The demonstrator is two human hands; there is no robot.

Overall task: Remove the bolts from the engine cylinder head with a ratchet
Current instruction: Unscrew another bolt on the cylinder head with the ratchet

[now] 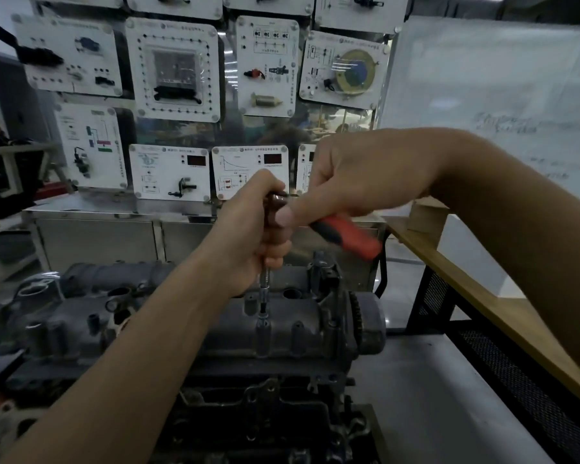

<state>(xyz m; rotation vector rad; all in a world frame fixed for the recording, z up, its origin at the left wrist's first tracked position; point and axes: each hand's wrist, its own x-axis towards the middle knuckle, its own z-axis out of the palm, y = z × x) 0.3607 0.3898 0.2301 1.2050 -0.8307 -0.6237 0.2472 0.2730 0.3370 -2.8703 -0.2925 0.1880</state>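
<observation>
A dark grey engine cylinder head lies on a metal bench in the lower middle of the view. A ratchet with a red and black handle stands over it on a long steel extension that runs down to a bolt on the head's top. My left hand grips the upper part of the extension just under the ratchet head. My right hand grips the ratchet handle, thumb pointing left along it. The handle is blurred.
A panel of white training boards with electrical parts rises behind the engine. A wooden-topped bench with a black mesh frame runs along the right. A whiteboard stands at the upper right. Bare metal benchtop lies right of the engine.
</observation>
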